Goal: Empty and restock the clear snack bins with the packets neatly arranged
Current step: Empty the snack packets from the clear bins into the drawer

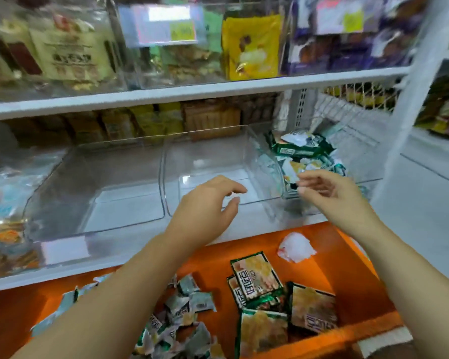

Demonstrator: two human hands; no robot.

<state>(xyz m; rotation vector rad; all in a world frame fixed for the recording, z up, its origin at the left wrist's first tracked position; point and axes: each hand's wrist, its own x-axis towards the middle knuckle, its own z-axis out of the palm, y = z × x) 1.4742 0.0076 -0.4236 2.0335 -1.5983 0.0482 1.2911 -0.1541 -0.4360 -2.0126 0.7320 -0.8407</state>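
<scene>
Two empty clear bins stand side by side on the white shelf, one at the left (70,187) and one in the middle (218,151). A third clear bin (368,151) to the right holds green and white snack packets (303,149). My left hand (205,206) hovers over the middle bin's front edge, fingers relaxed and holding nothing. In front of the right bin my right hand (332,195) is held with loosely curled fingers, also holding nothing. Below, an orange crate (347,268) holds larger green packets (257,275) and small silver-green packets (182,307).
A crumpled white cloth (296,247) lies in the crate's far right corner. More packets (5,203) fill a bin at the far left. The shelf above (192,92) carries bins of assorted snacks. A white upright post (410,99) stands at the right.
</scene>
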